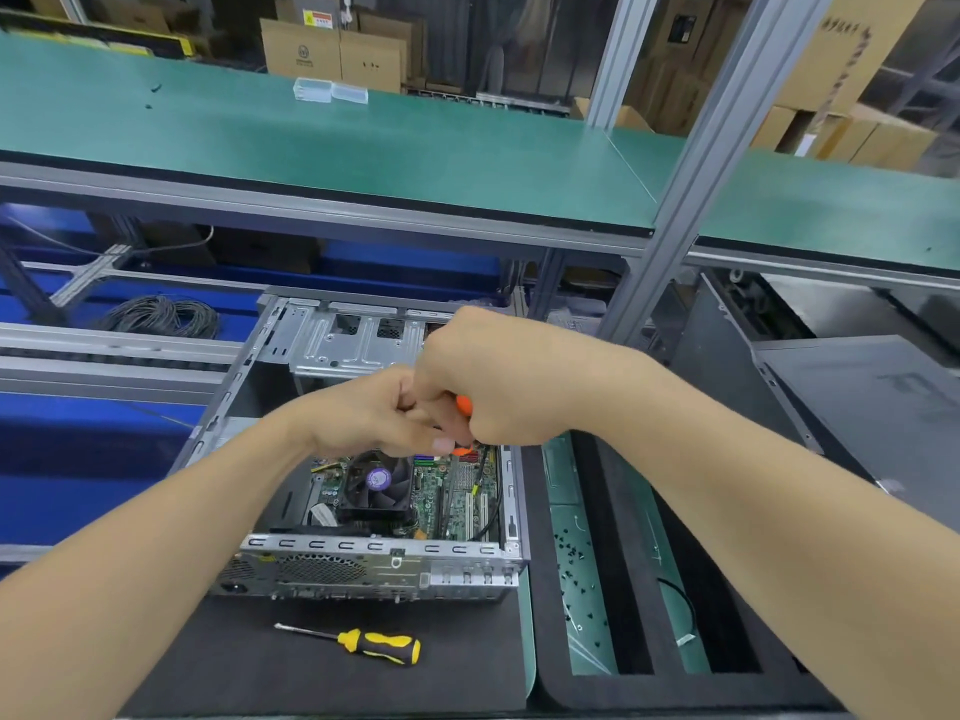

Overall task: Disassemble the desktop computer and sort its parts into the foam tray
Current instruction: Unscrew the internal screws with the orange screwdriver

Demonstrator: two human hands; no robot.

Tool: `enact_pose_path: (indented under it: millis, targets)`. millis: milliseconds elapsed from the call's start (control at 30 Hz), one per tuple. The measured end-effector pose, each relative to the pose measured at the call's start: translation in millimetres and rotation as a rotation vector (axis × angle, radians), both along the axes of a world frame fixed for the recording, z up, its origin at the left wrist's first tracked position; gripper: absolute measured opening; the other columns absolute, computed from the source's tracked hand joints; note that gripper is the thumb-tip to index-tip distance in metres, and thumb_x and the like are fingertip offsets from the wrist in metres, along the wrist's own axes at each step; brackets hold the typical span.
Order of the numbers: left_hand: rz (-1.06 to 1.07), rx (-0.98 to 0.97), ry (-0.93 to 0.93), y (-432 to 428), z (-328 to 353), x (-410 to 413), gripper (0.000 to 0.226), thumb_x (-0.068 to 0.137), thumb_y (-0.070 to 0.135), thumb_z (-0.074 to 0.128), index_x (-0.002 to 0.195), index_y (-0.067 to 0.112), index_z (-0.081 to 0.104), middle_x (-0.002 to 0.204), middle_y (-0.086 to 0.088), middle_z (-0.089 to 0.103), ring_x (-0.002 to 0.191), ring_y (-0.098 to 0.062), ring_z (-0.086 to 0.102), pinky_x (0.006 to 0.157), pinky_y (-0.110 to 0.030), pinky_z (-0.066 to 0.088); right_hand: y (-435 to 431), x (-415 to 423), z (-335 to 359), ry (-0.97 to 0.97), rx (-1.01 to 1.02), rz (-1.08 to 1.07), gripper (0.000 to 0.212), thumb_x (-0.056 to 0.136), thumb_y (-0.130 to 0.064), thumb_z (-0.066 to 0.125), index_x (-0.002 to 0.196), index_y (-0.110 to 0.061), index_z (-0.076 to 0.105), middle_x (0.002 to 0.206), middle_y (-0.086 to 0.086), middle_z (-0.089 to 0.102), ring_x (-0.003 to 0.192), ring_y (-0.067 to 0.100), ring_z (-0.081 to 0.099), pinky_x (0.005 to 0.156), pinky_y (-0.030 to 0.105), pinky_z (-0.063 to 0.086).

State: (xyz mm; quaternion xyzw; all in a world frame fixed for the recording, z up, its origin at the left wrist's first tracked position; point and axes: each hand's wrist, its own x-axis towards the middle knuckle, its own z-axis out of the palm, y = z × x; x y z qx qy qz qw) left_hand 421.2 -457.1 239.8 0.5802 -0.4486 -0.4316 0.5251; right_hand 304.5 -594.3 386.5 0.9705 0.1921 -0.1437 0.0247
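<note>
I see the fingers (493, 433) of my right hand (498, 376) curled tightly round the orange screwdriver (464, 406). My left hand (371, 415) pinches its handle lower down with bent fingers. The screwdriver stands almost upright, pointing down at the motherboard (452, 498) inside the open computer case (363, 563), just left of the foam tray (537, 646).

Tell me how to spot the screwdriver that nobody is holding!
Find the open computer case in the middle of the bench. Right in front of it, on the black mat, lies the screwdriver. Its handle is yellow and black, unlike the orange-handled tool gripped by the right hand over the case.
</note>
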Motion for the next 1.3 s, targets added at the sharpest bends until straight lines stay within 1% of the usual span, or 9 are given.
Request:
enact_pose_path:
  millis: [167,267,433,600,733,900,1100,1167,1300]
  targets:
    - [0.021,0.123,-0.122,-5.8,4.8,-4.7,0.054,0.072,0.029,0.08,0.071,-0.016,0.05,0.063,-0.026,0.039,0.06,-0.036,0.027,0.06,-0.028,0.03,-1.0,-1.4,-4.6,-0.008,0.042,0.067,0.013,0.082,-0.01,0.065,0.083,-0.023,0.065,0.073,-0.012,0.056,0.071,0.007,0.05,0.058,0.021,0.04]
    - [0.099,0.044,-0.211,-9.8,5.0,-11.0,0.053,0.065,0.029,0.081,0.073,-0.014,0.052,0.069,-0.012,0.045,0.065,-0.016,0.04,0.058,-0.022,0.039,-1.9,-4.4,-8.3,-0.072,0.177,0.005,0.017,0.092,-0.037,0.064,0.093,-0.019,0.065,0.085,-0.008,0.061,0.086,0.015,0.058,0.072,0.025,0.049]
    - [0.131,-0.045,-0.223,-17.3,7.9,-29.8,0.016,0.071,0.024,0.071,0.067,0.038,0.066,0.064,0.022,0.06,0.058,0.008,0.051,0.058,-0.004,0.041,16.4,-5.4,-20.6,-0.401,-0.162,-0.295,0.057,0.099,-0.073,0.037,0.091,-0.021,0.058,0.067,-0.001,0.025,0.069,0.028,0.039,0.057,0.035,0.026]
    - [0.21,-0.073,-0.204,-20.6,-1.5,-28.6,0.011,0.069,0.032,0.082,0.072,0.028,0.073,0.069,0.005,0.065,0.07,-0.006,0.056,0.065,-0.022,0.047,13.2,5.2,-19.8,-0.258,-0.039,-0.319,0.029,0.105,-0.045,0.049,0.092,-0.019,0.045,0.071,0.001,0.032,0.07,0.026,0.044,0.048,0.03,0.026]
    - [0.268,-0.031,-0.172,-13.8,-7.1,-20.1,0.048,0.065,0.042,0.091,0.092,0.013,0.064,0.072,-0.023,0.049,0.067,-0.024,0.04,0.061,-0.03,0.036,2.2,7.6,-14.3,-0.125,0.032,-0.168,0.021,0.104,-0.034,0.051,0.099,-0.016,0.059,0.075,-0.001,0.051,0.076,0.025,0.058,0.052,0.032,0.037]
    - [0.056,-0.062,-0.019,-3.5,-3.2,-12.5,0.02,0.081,0.032,0.083,0.071,0.038,0.067,0.059,0.01,0.043,0.059,-0.017,0.027,0.056,-0.038,0.019,-5.0,3.5,-6.5,0.022,0.161,-0.049,0.011,0.096,-0.025,0.066,0.089,-0.032,0.061,0.085,-0.014,0.059,0.087,0.012,0.057,0.077,0.041,0.055]
    - [-0.142,-0.011,0.043,-3.8,7.2,-8.0,0.028,0.096,0.005,0.061,0.088,0.027,0.077,0.067,0.021,0.059,0.053,-0.002,0.035,0.054,-0.022,0.027,-7.1,4.8,-1.9,0.084,0.049,-0.005,0.029,0.084,-0.002,0.062,0.08,-0.03,0.07,0.092,0.001,0.069,0.087,0.018,0.063,0.063,0.03,0.05]
    - [-0.096,0.032,0.013,-3.2,6.4,-8.1,0.015,0.089,0.02,0.071,0.074,0.022,0.073,0.061,0.008,0.046,0.054,-0.013,0.024,0.054,-0.031,0.019,-6.4,4.2,-4.0,0.091,0.055,-0.003,0.026,0.083,-0.005,0.064,0.084,-0.03,0.072,0.092,0.001,0.067,0.087,0.018,0.062,0.064,0.032,0.049]
    - [0.032,0.073,-0.092,-4.5,0.3,-9.4,0.059,0.072,0.038,0.09,0.066,-0.003,0.047,0.059,-0.015,0.029,0.058,-0.023,0.023,0.056,-0.033,0.02,-6.5,1.8,-8.5,0.019,0.154,-0.028,0.014,0.084,-0.024,0.07,0.097,-0.026,0.064,0.093,-0.009,0.064,0.087,0.013,0.057,0.071,0.033,0.048]
